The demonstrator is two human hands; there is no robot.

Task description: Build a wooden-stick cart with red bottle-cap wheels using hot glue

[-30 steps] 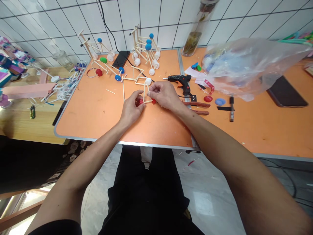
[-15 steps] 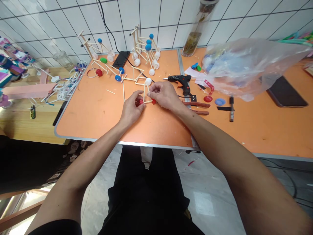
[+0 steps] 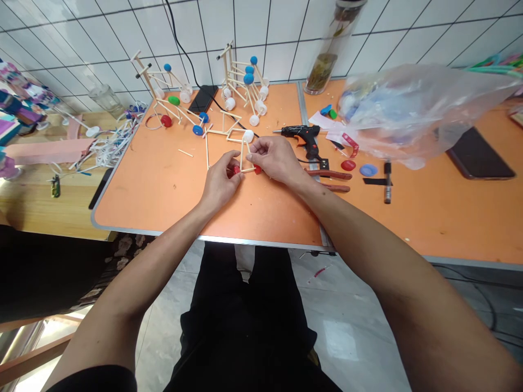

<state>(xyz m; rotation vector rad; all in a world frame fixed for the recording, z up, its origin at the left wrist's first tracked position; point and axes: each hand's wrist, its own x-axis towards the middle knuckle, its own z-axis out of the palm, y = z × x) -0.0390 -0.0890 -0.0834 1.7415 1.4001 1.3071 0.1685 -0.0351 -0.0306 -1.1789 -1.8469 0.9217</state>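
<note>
Between my hands is a small frame of thin wooden sticks [image 3: 242,155], with a white ball [image 3: 248,136] at its far top and a red ball at each near corner. My left hand [image 3: 223,175] is closed around the left red ball [image 3: 236,170]. On the other side, my right hand [image 3: 274,157] pinches the frame's right stick, just above the right red ball [image 3: 257,169]. Flat stick pieces [image 3: 223,132] lie just behind the frame. Farther back stand two stick models with coloured balls, one at left [image 3: 173,101] and one at centre [image 3: 241,81].
Right of my hands lie a black glue gun [image 3: 304,136], red-handled pliers [image 3: 333,175] and a marker [image 3: 388,182]. A clear plastic bag [image 3: 392,103], a phone [image 3: 480,155] and a tall glass bottle [image 3: 327,60] are farther off. White strips [image 3: 110,142] crowd the left side table.
</note>
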